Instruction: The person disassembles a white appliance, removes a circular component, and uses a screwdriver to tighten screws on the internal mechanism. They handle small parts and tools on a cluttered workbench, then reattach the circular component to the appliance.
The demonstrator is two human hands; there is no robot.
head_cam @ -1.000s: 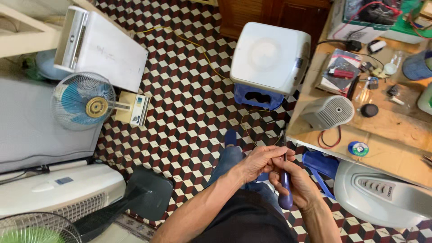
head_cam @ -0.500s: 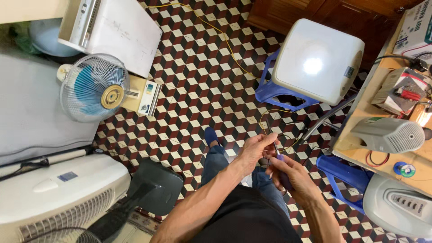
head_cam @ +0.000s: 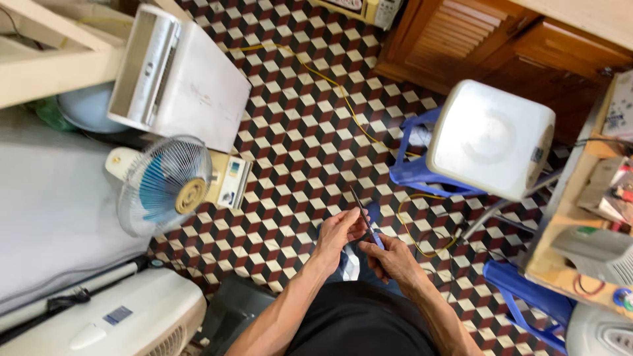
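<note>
Floor: red, white and black cube-pattern tiles (head_cam: 290,132), with a blue-bladed fan (head_cam: 165,184) at left.
Left hand (head_cam: 339,234): centre frame, forearm angled up, fingers pinched on the thin dark screwdriver (head_cam: 364,221) shaft.
Right hand (head_cam: 394,258): just beside it, clenched around the blue handle.

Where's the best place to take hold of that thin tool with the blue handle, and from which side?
Probably by the blue handle at the lower end of the screwdriver, coming from the right and below, where the right hand already wraps it. The handle is the thick part; the dark shaft is thin and slants up and left, with the left hand at it, so that end is taken.
</note>
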